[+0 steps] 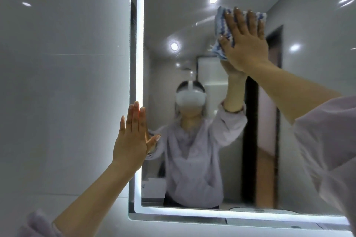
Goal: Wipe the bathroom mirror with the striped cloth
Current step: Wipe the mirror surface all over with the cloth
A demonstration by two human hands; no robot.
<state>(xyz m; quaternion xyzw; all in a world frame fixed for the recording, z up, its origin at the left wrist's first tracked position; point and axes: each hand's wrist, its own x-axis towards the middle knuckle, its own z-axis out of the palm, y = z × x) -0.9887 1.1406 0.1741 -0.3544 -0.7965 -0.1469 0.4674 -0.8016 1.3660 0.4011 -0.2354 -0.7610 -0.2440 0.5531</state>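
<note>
High up, the right hand (pixel 244 44) lies flat, fingers straight, pressing the striped cloth (pixel 224 25) against the upper part of the bathroom mirror (pixel 183 5). The left hand (pixel 133 136), also flat, rests on the mirror's lit left edge.

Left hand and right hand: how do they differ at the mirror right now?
The left hand sits low at the lit left edge of the mirror; the right hand is high on the glass. The left hand holds nothing; the right hand presses the striped cloth flat. Both have straight fingers pointing up.
</note>
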